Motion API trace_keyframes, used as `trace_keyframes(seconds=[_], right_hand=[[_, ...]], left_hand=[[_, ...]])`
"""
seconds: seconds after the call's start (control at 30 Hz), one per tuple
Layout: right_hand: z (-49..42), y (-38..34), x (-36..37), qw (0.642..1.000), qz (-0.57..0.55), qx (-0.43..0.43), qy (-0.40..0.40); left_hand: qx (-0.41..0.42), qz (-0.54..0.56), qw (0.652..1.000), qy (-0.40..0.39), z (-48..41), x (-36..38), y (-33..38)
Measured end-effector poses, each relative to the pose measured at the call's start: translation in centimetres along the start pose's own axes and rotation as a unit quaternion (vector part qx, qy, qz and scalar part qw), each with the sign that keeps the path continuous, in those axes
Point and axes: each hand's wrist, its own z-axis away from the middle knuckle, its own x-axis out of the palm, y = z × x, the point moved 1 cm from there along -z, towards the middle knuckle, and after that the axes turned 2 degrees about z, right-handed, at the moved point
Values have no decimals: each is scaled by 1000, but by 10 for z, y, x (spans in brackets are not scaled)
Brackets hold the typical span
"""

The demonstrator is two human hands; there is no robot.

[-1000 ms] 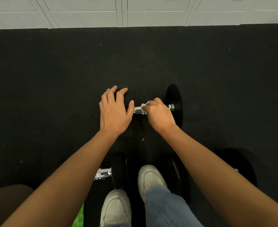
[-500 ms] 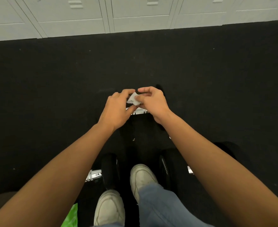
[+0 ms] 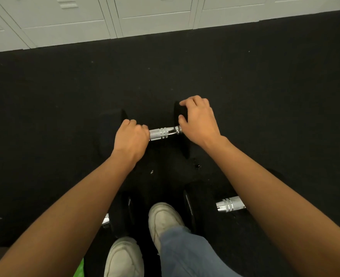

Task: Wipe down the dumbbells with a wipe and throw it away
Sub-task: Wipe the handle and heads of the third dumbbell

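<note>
A dumbbell with a chrome handle (image 3: 163, 133) and black heads lies crosswise on the black floor in front of me. My left hand (image 3: 131, 138) is closed in a fist around the left end of the handle, next to the left head (image 3: 113, 124). No wipe shows; whether it is inside that fist I cannot tell. My right hand (image 3: 199, 120) grips the right head (image 3: 182, 112), fingers curled over its top and thumb on the inner face.
Two more dumbbells lie close to my feet, one at the right (image 3: 230, 204) and one at the left (image 3: 125, 208). My white shoes (image 3: 165, 218) stand between them. Pale locker doors (image 3: 145, 15) line the far edge. A green object (image 3: 79, 270) peeks in at the bottom.
Half a second ago both hands held the white wipe above the handle. Now my left hand has dropped onto the handle, my right hand has moved onto the right head, and the wipe is out of sight.
</note>
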Motion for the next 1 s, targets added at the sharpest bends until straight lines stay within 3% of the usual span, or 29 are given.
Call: trace_keyframes(seconds=[0.17,0.53,0.8,1.0], right_hand=[[2,9,12,999,17,8,33],[4,21,27,993,67,-21,92],[4,22,27,994,59,-16,94],[5,23,27,994,49,-11,93]], left_hand=[[-6,-16,1000,-19,-5,-2,6],[-18,171,985,3,-18,9,22],[41,201,977,52,-27,16,40],[81,204,974,46,-26,18,48]])
